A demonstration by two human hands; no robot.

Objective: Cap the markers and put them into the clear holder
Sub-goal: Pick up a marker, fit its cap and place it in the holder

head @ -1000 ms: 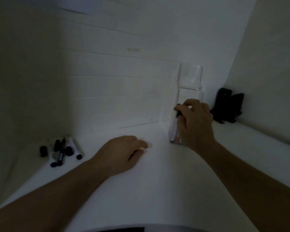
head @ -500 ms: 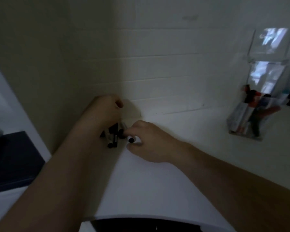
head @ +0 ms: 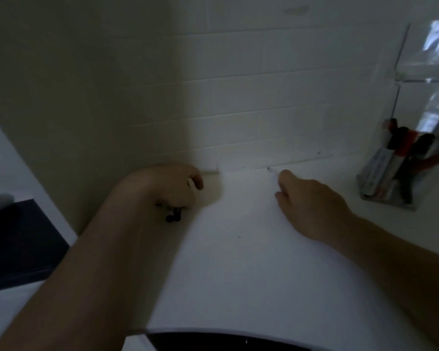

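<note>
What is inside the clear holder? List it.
The clear holder holds several capped markers, black and red caps up, leaning. Their lower ends blur through the wall; an exact count is not possible.

Open counter between hands; clear holder right, seemingly crowded with markers.

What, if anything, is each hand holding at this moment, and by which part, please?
The left hand curls over the loose markers, but its grip is hidden. The right hand pinches a marker by its body, tip pointing away.
</note>
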